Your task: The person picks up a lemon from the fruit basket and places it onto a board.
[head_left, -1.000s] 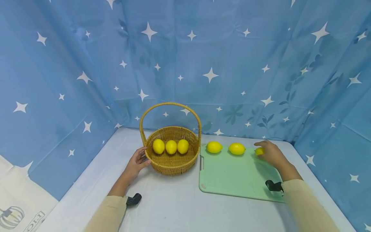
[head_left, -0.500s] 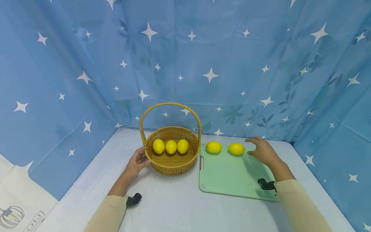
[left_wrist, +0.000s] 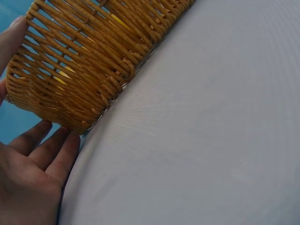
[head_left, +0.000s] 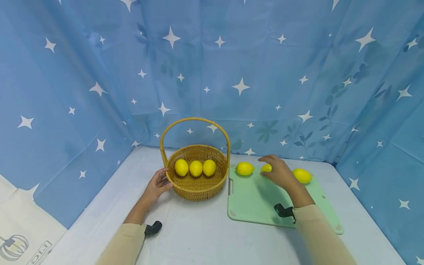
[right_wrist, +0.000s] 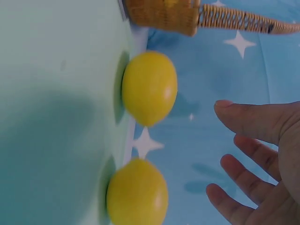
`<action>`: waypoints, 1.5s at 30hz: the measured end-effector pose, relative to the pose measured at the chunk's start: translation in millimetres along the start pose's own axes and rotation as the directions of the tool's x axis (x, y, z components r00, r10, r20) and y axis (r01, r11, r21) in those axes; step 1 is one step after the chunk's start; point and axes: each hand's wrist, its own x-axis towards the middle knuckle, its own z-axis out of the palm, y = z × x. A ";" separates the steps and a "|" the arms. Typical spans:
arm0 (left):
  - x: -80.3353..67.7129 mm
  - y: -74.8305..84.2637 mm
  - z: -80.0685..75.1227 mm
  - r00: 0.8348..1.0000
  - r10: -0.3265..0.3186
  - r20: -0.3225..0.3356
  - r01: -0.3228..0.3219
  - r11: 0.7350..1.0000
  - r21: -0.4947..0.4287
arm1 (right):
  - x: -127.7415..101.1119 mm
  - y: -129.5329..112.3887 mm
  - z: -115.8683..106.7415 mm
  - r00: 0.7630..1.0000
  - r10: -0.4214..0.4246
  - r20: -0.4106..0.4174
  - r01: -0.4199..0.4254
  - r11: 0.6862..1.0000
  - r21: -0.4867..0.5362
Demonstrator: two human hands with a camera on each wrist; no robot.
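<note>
My left hand (head_left: 158,186) rests against the left side of a round wicker basket (head_left: 198,194), thumb toward its front. In the left wrist view, its fairly straight fingers (left_wrist: 65,157) meet the woven wall. Three yellow lemons, the middle one (head_left: 195,168) among them, sit in a row inside. My right hand (head_left: 279,172) hovers over a green cutting board (head_left: 251,206), fingers spread and holding nothing. It partly hides the middle lemon (head_left: 266,168) of three on the board. The left lemon (head_left: 244,168) and the right lemon (head_left: 302,176) lie either side.
The basket's tall arched handle (head_left: 195,118) rises above its bowl. A white-covered table (head_left: 198,235) carries everything, with the board just right of the basket. A blue star-patterned curtain (head_left: 212,73) hangs close behind and along both sides.
My right hand has moved left, from the right lemon to the middle one, uncovering the right lemon on the board. My left hand and the basket have stayed put.
</note>
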 end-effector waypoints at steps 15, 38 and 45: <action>1.6 -2.2 0.4 1.000 -0.014 -0.017 0.014 1.000 0.013 | 12.8 -42.6 28.0 0.994 -0.102 -0.031 0.104 0.994 0.043; 0.6 -4.6 -0.3 1.000 0.003 -0.019 -0.003 1.000 0.016 | 35.3 -100.0 58.9 0.976 -0.212 0.059 0.208 0.976 0.058; 0.0 -3.3 0.8 1.000 0.000 -0.016 0.000 1.000 0.017 | 41.7 -110.5 69.2 0.971 -0.213 0.111 0.205 0.976 0.078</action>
